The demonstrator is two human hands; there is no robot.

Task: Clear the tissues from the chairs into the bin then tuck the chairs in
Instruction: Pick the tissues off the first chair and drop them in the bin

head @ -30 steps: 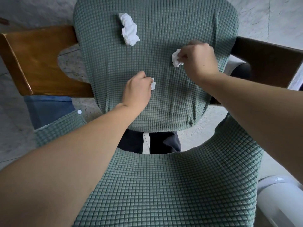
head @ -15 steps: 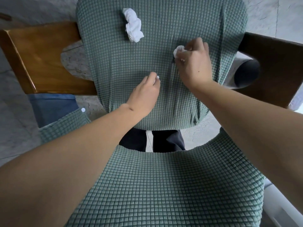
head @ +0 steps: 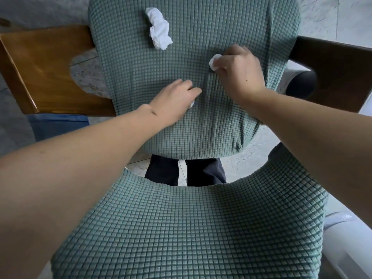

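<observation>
Crumpled tissue (head: 159, 31) lies on quilted chair (head: 187, 121); both hands' fingers (head: 220, 66) pinch wads.

A pale grey marble-patterned floor (head: 40, 9) runs beneath everything, veined and softly lit; a glossy brown wooden desk (head: 44, 65) with a curved cut-out edge stands at the left, a darker wooden panel (head: 332, 65) at the right; blue fabric (head: 58, 125) shows under the desk; a white rounded object (head: 348, 244) fills the lower right corner.

Soft daylight, sharp, edges warped.
</observation>
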